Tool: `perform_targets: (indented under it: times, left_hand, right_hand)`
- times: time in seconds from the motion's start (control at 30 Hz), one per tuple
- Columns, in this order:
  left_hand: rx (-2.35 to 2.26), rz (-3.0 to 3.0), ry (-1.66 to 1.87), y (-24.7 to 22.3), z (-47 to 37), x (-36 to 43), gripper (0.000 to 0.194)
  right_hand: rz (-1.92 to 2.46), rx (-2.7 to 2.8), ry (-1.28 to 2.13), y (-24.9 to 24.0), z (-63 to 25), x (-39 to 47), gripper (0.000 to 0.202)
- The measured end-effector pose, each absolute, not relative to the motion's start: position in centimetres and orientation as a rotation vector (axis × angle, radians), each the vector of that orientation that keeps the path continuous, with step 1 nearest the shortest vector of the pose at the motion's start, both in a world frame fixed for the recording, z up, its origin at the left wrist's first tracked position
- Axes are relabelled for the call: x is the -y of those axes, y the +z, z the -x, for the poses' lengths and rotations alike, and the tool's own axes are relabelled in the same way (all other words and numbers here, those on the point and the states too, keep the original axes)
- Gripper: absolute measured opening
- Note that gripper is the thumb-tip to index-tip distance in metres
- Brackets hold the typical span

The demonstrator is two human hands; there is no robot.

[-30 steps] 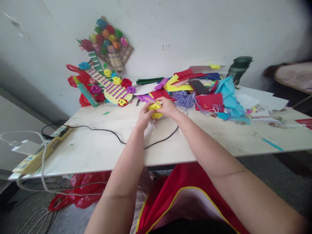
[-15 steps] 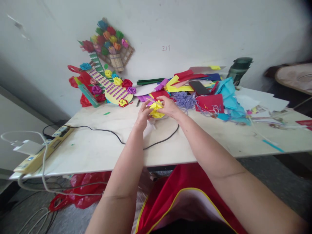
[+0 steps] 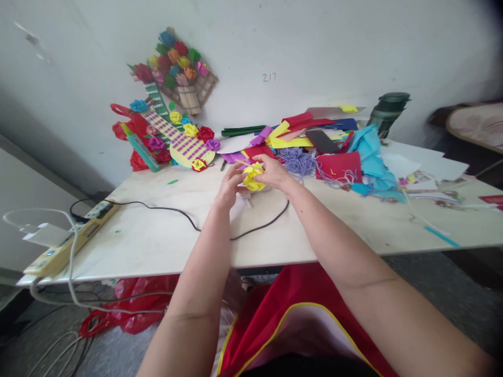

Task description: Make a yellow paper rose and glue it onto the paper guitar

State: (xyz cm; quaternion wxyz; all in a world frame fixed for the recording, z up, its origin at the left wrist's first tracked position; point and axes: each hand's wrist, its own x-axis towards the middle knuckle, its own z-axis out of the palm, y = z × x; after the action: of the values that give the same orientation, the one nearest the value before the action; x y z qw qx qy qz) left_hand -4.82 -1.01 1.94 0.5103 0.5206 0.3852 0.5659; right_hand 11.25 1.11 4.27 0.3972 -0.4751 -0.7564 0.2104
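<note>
A yellow paper flower is held between my two hands over the middle of the table. My left hand has its fingers closed on the flower's left side. My right hand grips it from the right, with a thin light stick across the top of the flower between the fingers. Below the hands, a whitish translucent object, partly hidden, lies near the black cable.
Paper-flower decorations and a glue bottle stand at back left. Purple yarn, coloured paper, a phone and a bottle are right. A power strip lies left.
The yellow flower has turned slightly between my hands, and the thin stick shows more clearly. My hands have hardly moved.
</note>
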Motion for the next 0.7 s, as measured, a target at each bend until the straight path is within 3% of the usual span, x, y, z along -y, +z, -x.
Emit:
perform_targets:
  times: [0.27, 0.5, 0.7]
  left_hand:
    - [-0.665, -1.623, 1.369, 1.7, 4.9, 0.9, 0.09]
    - [-0.845, -1.235, 1.591, 2.3, 5.5, 0.4, 0.053]
    - [-0.882, -1.266, 1.373, 2.2, 5.8, 0.8, 0.062]
  right_hand:
    - [1.385, 1.865, 0.533, 4.8, -11.4, -1.1, 0.063]
    - [1.25, 1.826, 0.574, 4.3, -11.8, -1.9, 0.061]
    - [1.023, 1.94, 0.657, 4.3, -12.1, -1.6, 0.065]
